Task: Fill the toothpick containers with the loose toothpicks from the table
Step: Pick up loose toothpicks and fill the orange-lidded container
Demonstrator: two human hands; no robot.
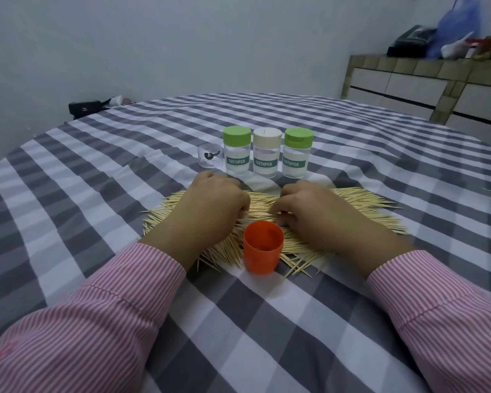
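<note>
Grey-and-white checked cloth covers the table. Three capped containers read "TOOTHPICK"; two lids are green, one cream. One clear cup bears an unreadable logo. Loose toothpicks sprawl behind one orange cup. Left hand and right hand curl onto the pile; fingertips hidden, hold unclear.

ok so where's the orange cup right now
In the head view the open orange plastic cup stands upright at the near edge of the loose wooden toothpick pile, centred between the left hand and right hand.
</note>
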